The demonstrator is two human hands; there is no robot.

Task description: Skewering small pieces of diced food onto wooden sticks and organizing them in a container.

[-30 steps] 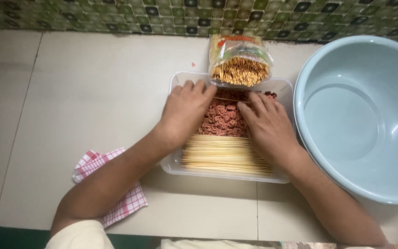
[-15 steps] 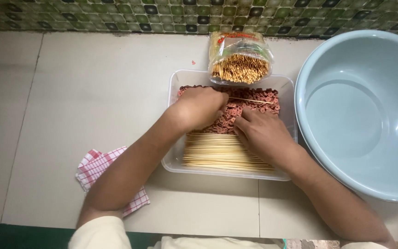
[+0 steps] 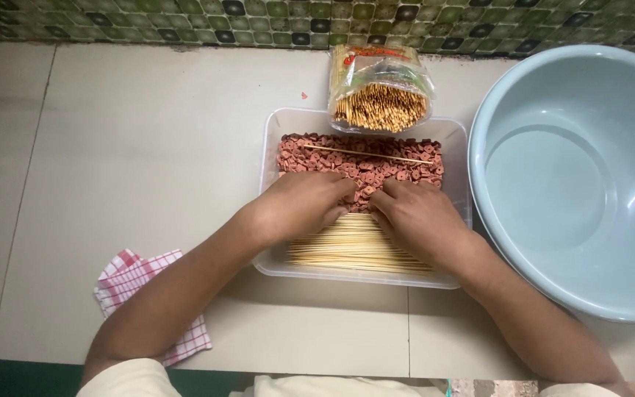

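your left hand [image 3: 304,204] lies palm down inside the clear plastic tub [image 3: 272,140], fingers curled inward onto the near edge of the heap of small reddish-brown pieces [image 3: 398,166]; whether it grips any of them cannot be told, since the fingertips are tucked under. your right hand [image 3: 414,215] rests just beside it, fingers bent and touching the same heap, and its hold likewise cannot be told. both hands sit over the line where the pieces meet the flat bundle of bare wooden skewers [image 3: 358,250], which fills the near half of the tub. one single skewer [image 3: 365,154] lies loose across the top of the pieces, toward the far wall. a plastic bag of skewers [image 3: 378,92] stands tipped against the tub's far rim, open end facing you. a large pale blue basin [image 3: 575,184] sits on the bench [image 3: 148,162] just beside the tub on your right. a red and white checked cloth [image 3: 137,283] lies crumpled on the bench near your left forearm. a green tiled wall [image 3: 185,18] borders the far edge.
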